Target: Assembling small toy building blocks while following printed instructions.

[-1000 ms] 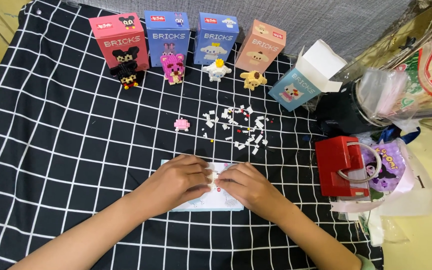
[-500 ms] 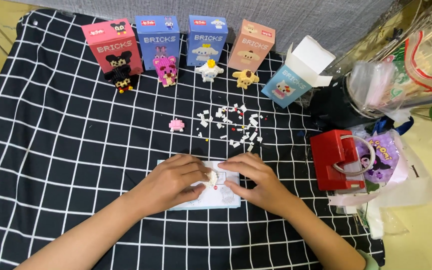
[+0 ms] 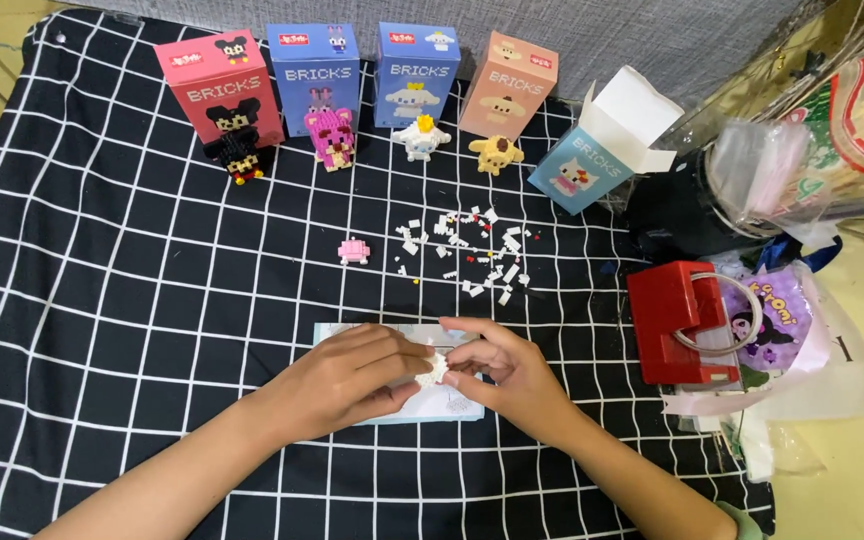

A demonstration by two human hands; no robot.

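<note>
Fingertips of our left hand (image 3: 342,382) and right hand (image 3: 507,368) meet just below the centre of the frame, pinched narrowly from both sides around a small white block assembly of tiny plastic bricks (image 3: 438,365). We hold it just above a pale blue printed instruction sheet (image 3: 442,405) lying flat on the black cloth with a white grid (image 3: 102,300).

We judge the assembly very light and stiff, yet fragile: the small bricks likely cling by friction alone, so a hard squeeze or a twist could pop pieces loose. Its smooth plastic will probably be slippery, and so little of it shows between our fingers that we cannot tell its exact shape. The best hold seems to be on opposite flat sides, low down near the joined layers, not on any protruding part.

Above the hands, in the middle of the frame, lies a scatter of loose white and red bricks (image 3: 467,250), with a small pink brick piece (image 3: 354,250) to its left. Along the top stand four finished brick figures before their cardboard boxes, the red box (image 3: 217,85) at upper left, and an opened light blue box (image 3: 592,160) leans at upper right. A red plastic case (image 3: 677,320) sits at the right.
</note>
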